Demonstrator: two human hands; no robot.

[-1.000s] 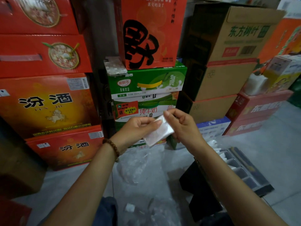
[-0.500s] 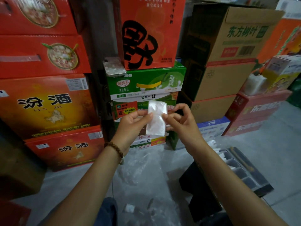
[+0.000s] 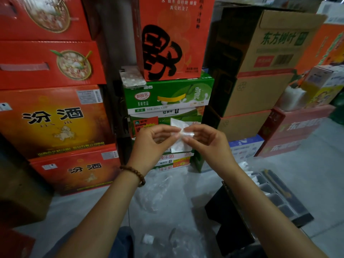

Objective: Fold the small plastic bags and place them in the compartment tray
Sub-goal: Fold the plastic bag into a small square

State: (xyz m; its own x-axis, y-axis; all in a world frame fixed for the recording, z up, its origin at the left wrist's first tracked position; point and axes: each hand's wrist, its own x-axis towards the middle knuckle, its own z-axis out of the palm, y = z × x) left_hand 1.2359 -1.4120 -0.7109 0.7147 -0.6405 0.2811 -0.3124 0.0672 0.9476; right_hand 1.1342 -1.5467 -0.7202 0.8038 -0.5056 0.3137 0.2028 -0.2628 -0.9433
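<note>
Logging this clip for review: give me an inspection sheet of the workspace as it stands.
Surface: grey floor, loose clear plastic lying on it.
Job's things: small plastic bag held up; compartment tray on floor at right, white pieces in far compartments.
Clutter: phone on a green carton; black box beside tray.
Grippers: left hand and right hand both pinch the bag.
Cables: nothing seen.
Surroundings: stacked cartons.

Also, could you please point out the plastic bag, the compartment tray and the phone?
plastic bag [image 3: 177,124], head view, upper white corner.
compartment tray [image 3: 296,203], head view, dark right edge.
phone [image 3: 132,77], head view, patterned back.
</note>
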